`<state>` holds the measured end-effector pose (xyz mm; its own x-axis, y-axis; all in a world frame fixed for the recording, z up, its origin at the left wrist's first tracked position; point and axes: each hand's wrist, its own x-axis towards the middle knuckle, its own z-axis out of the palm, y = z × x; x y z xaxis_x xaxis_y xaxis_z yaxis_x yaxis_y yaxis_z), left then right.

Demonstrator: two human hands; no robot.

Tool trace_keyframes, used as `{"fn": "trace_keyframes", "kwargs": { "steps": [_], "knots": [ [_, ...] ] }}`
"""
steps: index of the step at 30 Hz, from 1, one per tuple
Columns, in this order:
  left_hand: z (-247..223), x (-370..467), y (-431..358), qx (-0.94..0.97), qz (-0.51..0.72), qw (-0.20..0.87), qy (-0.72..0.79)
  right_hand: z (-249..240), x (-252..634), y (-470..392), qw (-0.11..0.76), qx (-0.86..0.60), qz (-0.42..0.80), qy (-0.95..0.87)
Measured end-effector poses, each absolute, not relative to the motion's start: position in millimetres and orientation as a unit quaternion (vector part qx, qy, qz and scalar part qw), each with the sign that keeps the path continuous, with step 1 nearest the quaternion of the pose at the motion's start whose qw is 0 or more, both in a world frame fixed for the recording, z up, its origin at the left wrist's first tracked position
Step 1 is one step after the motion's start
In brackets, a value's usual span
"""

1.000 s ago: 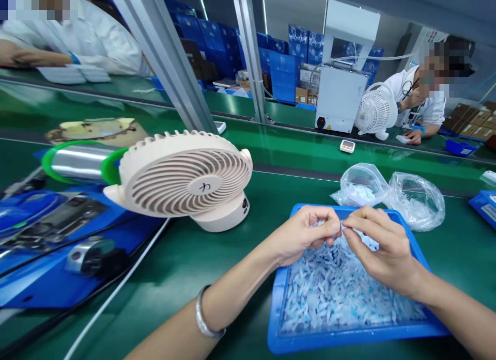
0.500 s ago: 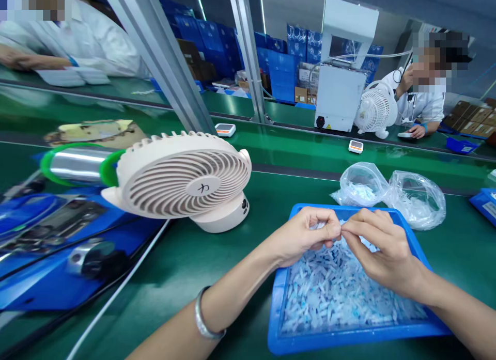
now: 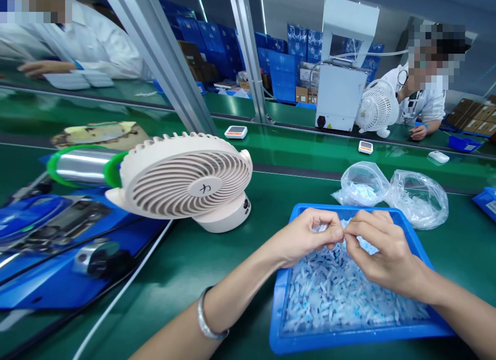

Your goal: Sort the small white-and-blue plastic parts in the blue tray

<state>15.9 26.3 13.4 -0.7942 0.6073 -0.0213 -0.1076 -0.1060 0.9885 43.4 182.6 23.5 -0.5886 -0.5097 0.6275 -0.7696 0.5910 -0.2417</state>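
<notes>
Blue tray (image 3: 349, 340) of pale pieces (image 3: 341, 293) — one, perhaps, between the fingers (image 3: 362, 229) above.

The tray (image 3: 329, 340) is smooth plastic, the bags (image 3: 420, 201) glossy clear film, the beige fan (image 3: 205, 187) matt plastic, the bracelet (image 3: 202, 316) shiny metal.

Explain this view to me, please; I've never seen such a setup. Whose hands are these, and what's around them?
There's no robot here: these are a person's bare hands, seen from a camera on their head, looking forward and down. The left hand and right hand are fingertip to fingertip above a blue tray full of small pale pieces. Anything pinched between them is too small to make out. Beyond the tray sit two clear bags; a fan stands left of it on the green table.
</notes>
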Motion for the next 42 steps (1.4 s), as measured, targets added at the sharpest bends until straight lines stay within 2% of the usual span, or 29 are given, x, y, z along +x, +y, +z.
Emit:
{"fn": "trace_keyframes", "kwargs": {
  "steps": [6,15,29,42],
  "knots": [
    [16.6,19.5,26.3,0.261,0.675,0.270,0.636,19.2,34.3,187.2,0.262,0.349,0.265,-0.860],
    [13.8,17.4,27.3,0.198,0.725,0.261,0.605,24.0,41.5,189.2,0.216,0.370,0.342,-0.836],
    [13.3,17.5,27.1,0.190,0.727,0.259,0.606,23.6,42.8,188.1,0.230,0.377,0.308,-0.843],
    [16.7,19.5,26.6,0.240,0.678,0.250,0.649,24.7,41.3,188.4,0.151,0.357,0.339,-0.857]
  ]
}}
